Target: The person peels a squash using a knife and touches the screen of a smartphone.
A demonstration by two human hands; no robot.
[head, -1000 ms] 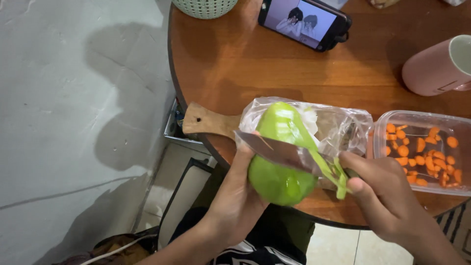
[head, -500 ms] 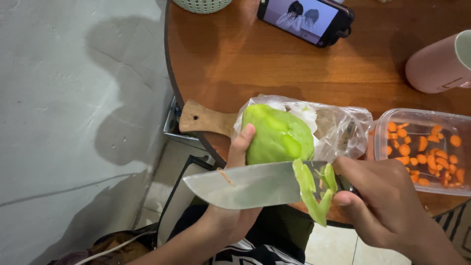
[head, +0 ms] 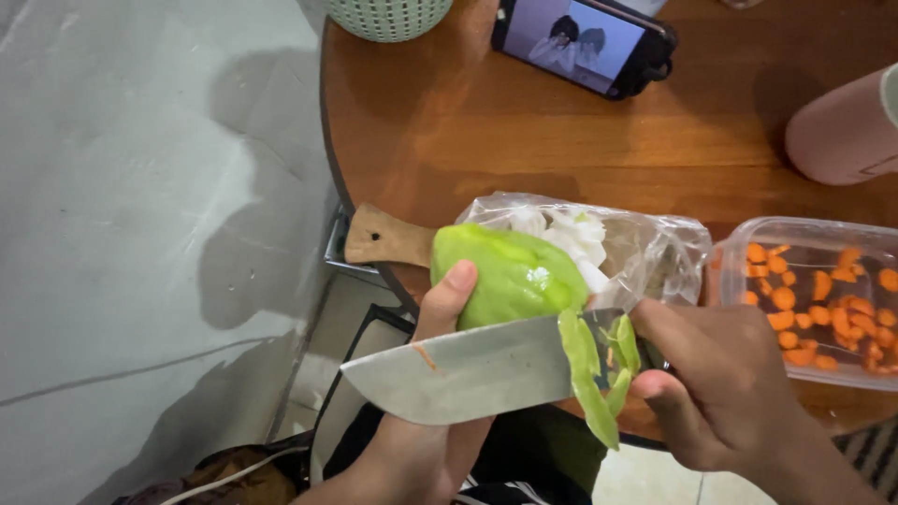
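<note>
left hand cupped, gripping; right hand clenched

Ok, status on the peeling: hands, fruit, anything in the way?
Left hand cups green fruit, thumb on skin. Right hand grips knife, blade flat under fruit. Peel strips hang off blade. Plastic bag close behind; nothing blocking.

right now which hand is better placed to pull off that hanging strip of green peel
Left, probably, though neither is free. The right hand grips the knife, and the peel drapes over the blade right beside it. The left hand only cradles the green fruit, with its thumb near the blade.
</note>
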